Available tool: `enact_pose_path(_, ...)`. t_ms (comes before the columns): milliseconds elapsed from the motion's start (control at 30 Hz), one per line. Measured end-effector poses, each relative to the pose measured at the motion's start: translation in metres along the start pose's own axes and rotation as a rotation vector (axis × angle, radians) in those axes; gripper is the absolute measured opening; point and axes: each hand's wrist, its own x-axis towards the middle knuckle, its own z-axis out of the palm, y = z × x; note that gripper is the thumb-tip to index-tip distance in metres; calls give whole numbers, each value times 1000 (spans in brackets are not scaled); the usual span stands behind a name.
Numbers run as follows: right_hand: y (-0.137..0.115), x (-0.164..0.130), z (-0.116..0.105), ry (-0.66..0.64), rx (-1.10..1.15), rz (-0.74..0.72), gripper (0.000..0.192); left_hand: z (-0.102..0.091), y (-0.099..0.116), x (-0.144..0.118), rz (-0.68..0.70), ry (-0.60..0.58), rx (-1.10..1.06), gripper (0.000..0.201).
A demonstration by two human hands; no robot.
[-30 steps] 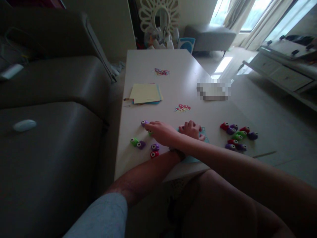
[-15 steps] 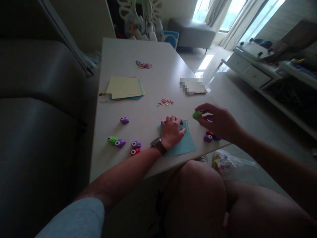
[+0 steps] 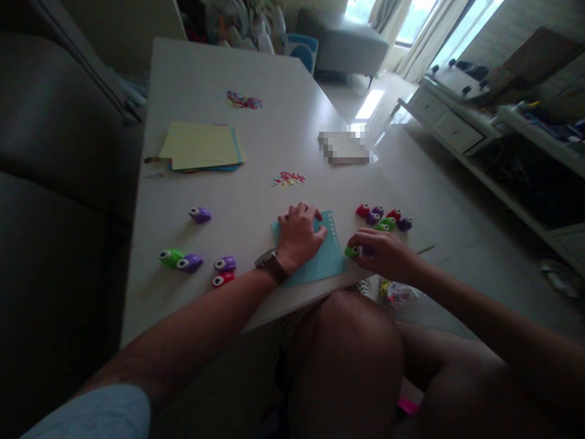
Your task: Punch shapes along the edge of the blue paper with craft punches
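- The left hand (image 3: 299, 235) lies flat, fingers spread, on the blue paper sheet (image 3: 315, 256). It presses the sheet down on the counter (image 3: 274, 79), near the front edge.
- The right hand (image 3: 381, 253) is closed around a green punch (image 3: 353, 251). The punch sits right at the sheet's right edge.
- It looks like the step is getting the punch onto the paper. I think the edge of the sheet has to slide into the punch's slot, and then the hand has to press down hard while the other hand keeps the sheet from moving.
- Punches on the left: five, with one purple one (image 3: 200, 214) apart from the other four.
- Punches on the right: a small bunch (image 3: 382, 217), about six, but they overlap so I can't be sure.
- Little piles of cut shapes: two, a near one (image 3: 287, 179) and a far one (image 3: 244, 100).
- One stack of coloured paper (image 3: 201, 146).
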Motion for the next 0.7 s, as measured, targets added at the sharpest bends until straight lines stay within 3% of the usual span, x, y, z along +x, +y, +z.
enact_pose_path(700,2,-4,4,-57,11,38,14,0,0,0,2,1,-15,12)
